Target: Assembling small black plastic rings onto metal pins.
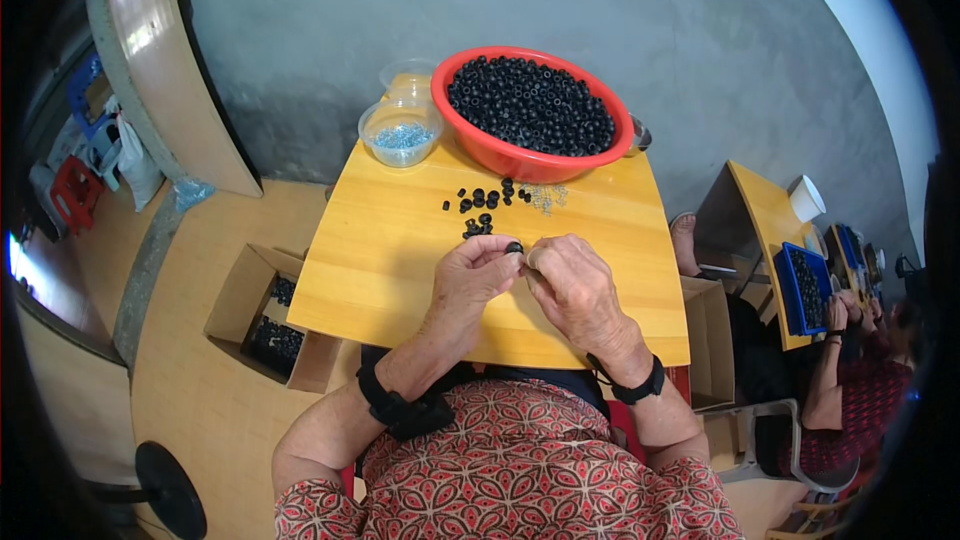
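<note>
Your left hand (478, 275) pinches a small black ring (514, 247) at its fingertips; your right hand (573, 285) is curled just beside it, what it grips too small to tell. At twelve o'clock lie loose black rings (483, 203), beyond them a red basin (530, 112) full of rings; at eleven, a clear tub (401, 133) of bluish bits. At nine, an open cardboard box (262, 315) holds more.

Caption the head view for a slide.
Both hands, left hand and right hand, pinch a small black ring above a wooden table.
</note>
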### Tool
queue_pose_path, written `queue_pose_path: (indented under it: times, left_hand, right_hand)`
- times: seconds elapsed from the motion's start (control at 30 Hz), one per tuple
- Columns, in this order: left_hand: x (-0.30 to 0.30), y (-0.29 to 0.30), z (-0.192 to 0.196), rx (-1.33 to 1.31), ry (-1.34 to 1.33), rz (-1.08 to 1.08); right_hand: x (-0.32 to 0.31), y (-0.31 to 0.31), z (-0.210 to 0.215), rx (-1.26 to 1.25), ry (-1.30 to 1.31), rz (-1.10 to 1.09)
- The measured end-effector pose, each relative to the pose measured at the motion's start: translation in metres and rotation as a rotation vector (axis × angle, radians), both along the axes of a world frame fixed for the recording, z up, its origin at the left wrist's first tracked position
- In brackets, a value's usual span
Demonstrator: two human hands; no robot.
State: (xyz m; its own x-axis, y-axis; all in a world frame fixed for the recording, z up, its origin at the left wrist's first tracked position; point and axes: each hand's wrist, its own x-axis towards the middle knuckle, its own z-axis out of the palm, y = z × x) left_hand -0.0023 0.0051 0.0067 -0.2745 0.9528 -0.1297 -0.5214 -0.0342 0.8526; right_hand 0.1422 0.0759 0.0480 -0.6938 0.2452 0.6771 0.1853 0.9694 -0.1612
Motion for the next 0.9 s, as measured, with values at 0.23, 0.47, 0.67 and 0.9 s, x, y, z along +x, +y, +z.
queue_pose_path:
  times: [0.23,0.47,0.67,0.9]
  left_hand:
    - [-0.0002,0.0016,0.0053,0.012,-0.173,0.009]
    - [0.0005,0.0012,0.0072,0.037,-0.294,-0.01]
    - [0.0,0.0008,0.0077,0.062,-0.229,-0.022]
    - [-0.0018,-0.0024,0.0095,0.068,-0.208,-0.033]
  right_hand:
    - [-0.0008,0.0042,-0.001,-0.144,0.157,0.007]
    - [0.0023,0.0031,-0.0036,-0.263,0.202,-0.009]
    - [0.0031,0.0028,-0.001,-0.22,0.199,-0.005]
    - [0.0027,-0.0025,-0.0005,-0.381,0.244,-0.011]
